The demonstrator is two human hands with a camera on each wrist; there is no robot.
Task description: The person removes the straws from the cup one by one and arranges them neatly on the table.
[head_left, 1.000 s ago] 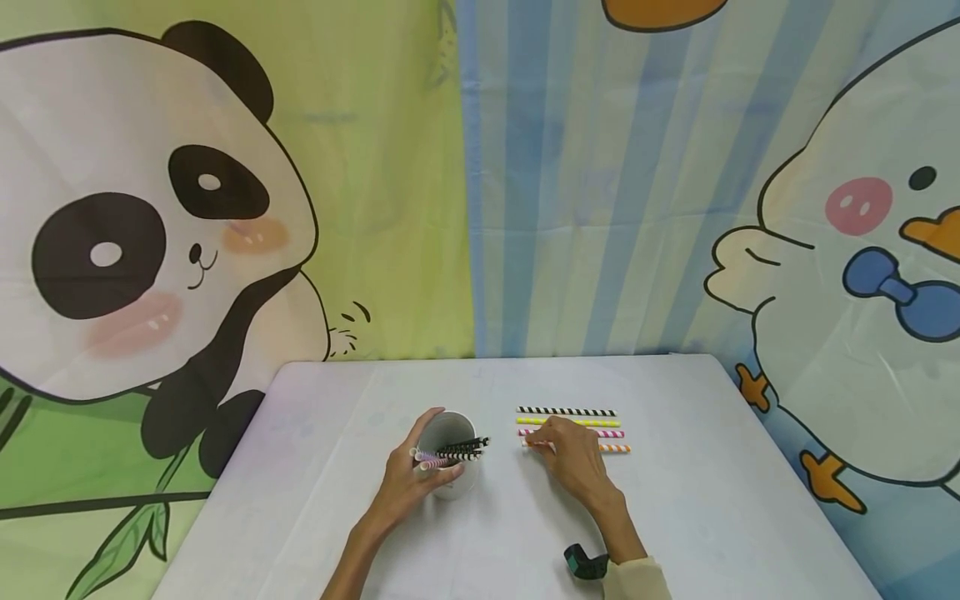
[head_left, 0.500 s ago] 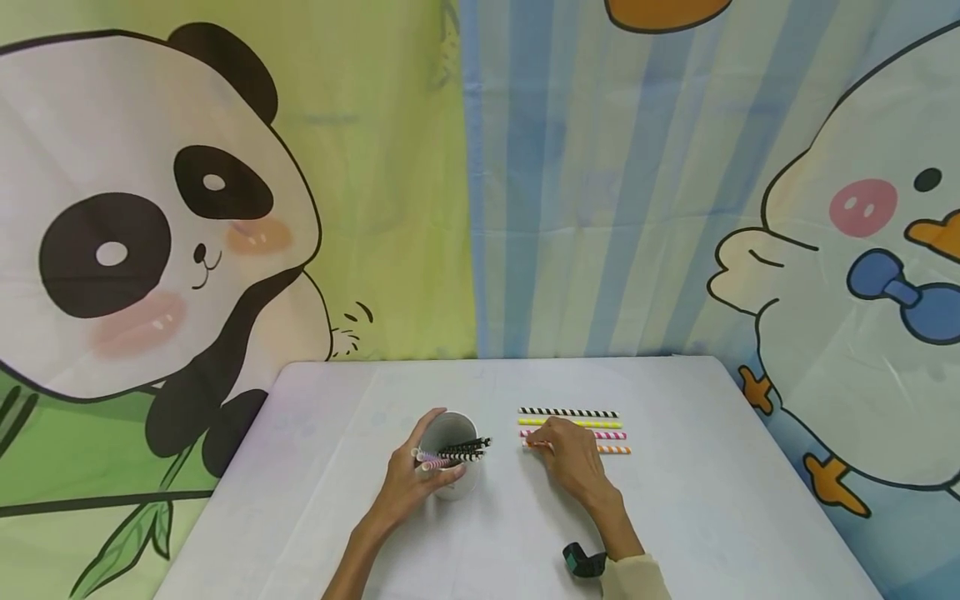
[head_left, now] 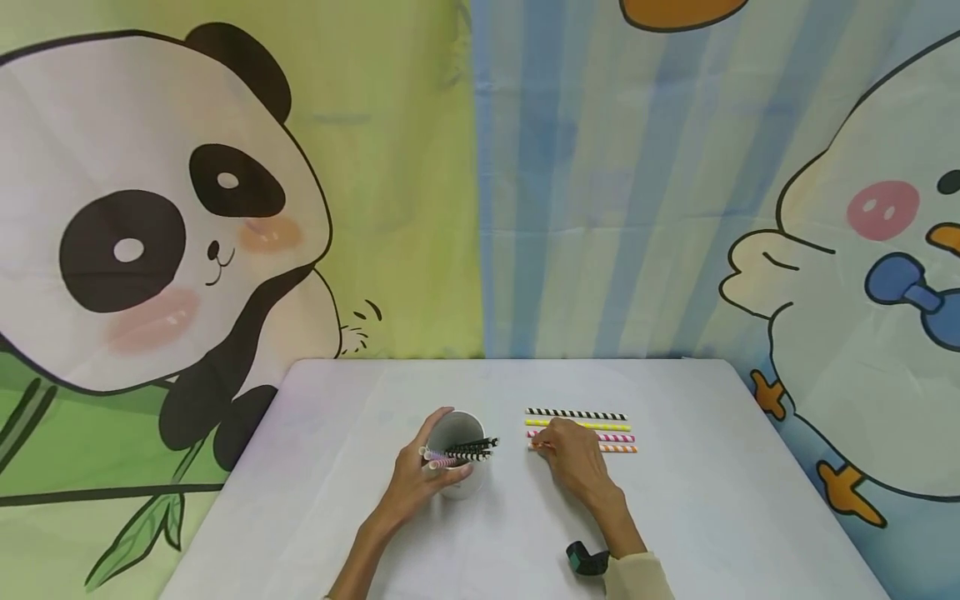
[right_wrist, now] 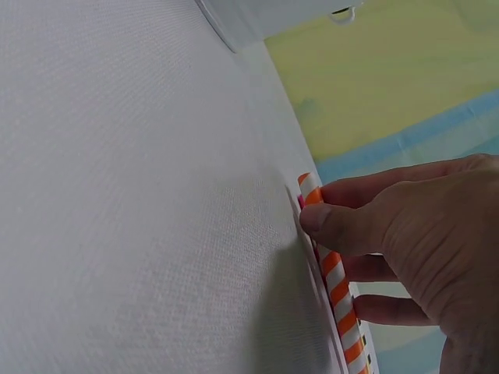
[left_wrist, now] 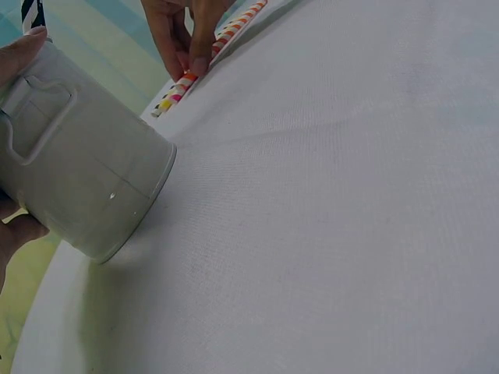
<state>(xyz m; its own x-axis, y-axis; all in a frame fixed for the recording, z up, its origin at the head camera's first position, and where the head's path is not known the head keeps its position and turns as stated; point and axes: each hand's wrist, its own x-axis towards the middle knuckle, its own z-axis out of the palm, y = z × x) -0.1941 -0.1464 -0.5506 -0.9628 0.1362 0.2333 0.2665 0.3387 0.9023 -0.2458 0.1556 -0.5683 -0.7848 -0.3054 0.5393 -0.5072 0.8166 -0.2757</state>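
Right of the left hand's (head_left: 412, 480) clasped pail (left_wrist: 97, 167), an orange-striped straw (right_wrist: 336, 284) was pinched by the right hand (head_left: 576, 460), lifting seemingly due.

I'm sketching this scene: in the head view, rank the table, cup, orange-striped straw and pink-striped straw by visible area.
1. Table
2. Cup
Unranked: orange-striped straw and pink-striped straw look alike, partly hidden by the right hand.

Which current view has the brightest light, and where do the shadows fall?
Head: brightest, faint shadow beside the right hand; left wrist: dimmer, dark shadow below the cup in the picture; right wrist: also dim, soft shadow alongside the orange-striped straw.
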